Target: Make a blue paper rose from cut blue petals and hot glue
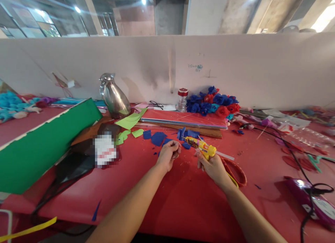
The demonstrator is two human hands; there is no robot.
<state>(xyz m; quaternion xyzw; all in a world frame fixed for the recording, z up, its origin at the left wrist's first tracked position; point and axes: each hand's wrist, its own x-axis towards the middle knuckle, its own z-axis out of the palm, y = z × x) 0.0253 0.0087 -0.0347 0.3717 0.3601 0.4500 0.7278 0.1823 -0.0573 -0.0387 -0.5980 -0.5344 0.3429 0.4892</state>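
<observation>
- Two bare forearms [131, 204] come nearest, reaching in over the red counter [183, 204] from where the person sits or stands.
- The right hand [210, 164] is closed round the grip of a yellow glue gun [206, 149], its dark-stained front end pointing left, towards the other hand.
- The left hand [169, 154], just across from that nozzle, has its fingers curled in and the thumb brought against them; I can't make out whether something thin is pinched there.
- A pale translucent stick [225, 155] shows behind the glue gun, and a red looped handle [242, 171] lies beside the right wrist.
- Just beyond the hands are scattered blue pieces [158, 138], with light green pieces [137, 133] to their left and a longer green strip [132, 120] behind.
- Farther back lies a stack of sheets [183, 117], red on top.
- Behind it I see a glass jar [181, 103] with a red lid, next to a heap of blue and red flowers [213, 103].
- Over to the left stand a metal jug [116, 98] and, nearer, a tilted green board [52, 145] beside a black bag-like thing [75, 162].
- Far right, a magenta device [311, 199] has a black cable [289, 149] lying across it.
</observation>
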